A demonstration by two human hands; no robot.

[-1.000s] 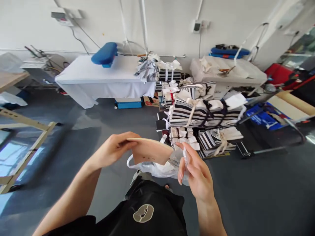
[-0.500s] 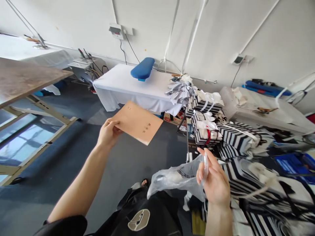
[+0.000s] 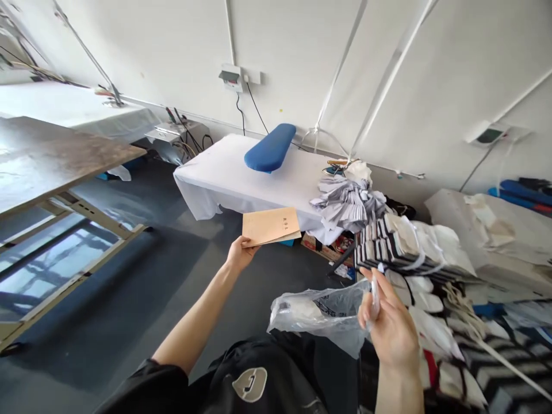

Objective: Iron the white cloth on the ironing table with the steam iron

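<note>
A tan paper-covered notebook (image 3: 269, 226) is held out by its near left corner in my left hand (image 3: 242, 253), in front of the white-covered table's edge. My left fingers are closed on it, and dark printed characters show on the cover. From my right hand (image 3: 390, 322) hangs a clear plastic bag (image 3: 328, 313) with dark printing, its top edge pinched between my fingers. Something whitish shows in or through the bag; I cannot tell what it is.
Ahead stands a white-covered table (image 3: 219, 167) with a blue padded pressing board (image 3: 271, 148). Pleated grey-white fabric (image 3: 349, 201) and tied striped bundles (image 3: 401, 241) are piled at the right. A brown-topped table (image 3: 64, 155) stands at the left, on a dark floor (image 3: 164, 287).
My left hand has moved right with the notebook, which is now turned flatter and farther away. The view has swung, and the bag still hangs from my right hand.
</note>
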